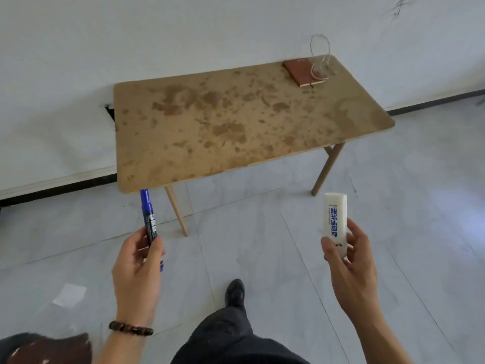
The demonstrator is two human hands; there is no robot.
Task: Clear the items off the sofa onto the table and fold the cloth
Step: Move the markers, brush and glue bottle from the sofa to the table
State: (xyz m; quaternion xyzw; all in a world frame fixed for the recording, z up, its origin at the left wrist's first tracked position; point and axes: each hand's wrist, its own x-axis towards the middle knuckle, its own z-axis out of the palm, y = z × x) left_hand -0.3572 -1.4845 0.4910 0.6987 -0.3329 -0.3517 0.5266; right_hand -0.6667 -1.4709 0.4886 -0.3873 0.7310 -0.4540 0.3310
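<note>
Marker (149,222) and tube (335,222) are being carried toward the counter (236,122), and both are hanging short of its near edge, over the floor (262,232). The left hand (136,269) is gripping the blue marker around its lower half, with the cap end pointing up just below the counter's near left corner. The right hand (349,261) is pinching the white tube by its lower end, holding it upright, nearer the counter's near right leg.

Judging from this, the clearing is partway along. A brown notebook (301,72) is lying at the counter's far right corner, and a loop of clear wire (320,56), perhaps a cable, is resting on and beside it; these are likely items already brought over, though that is only a guess. Most of the counter is bare, stained board.

The two held items are not yet set down. The sofa is not clearly showing; a dark shape at the bottom left, well away from the counter, may be part of it. No cloth is showing at all, so whether folding is done cannot be told, and it probably remains.
</note>
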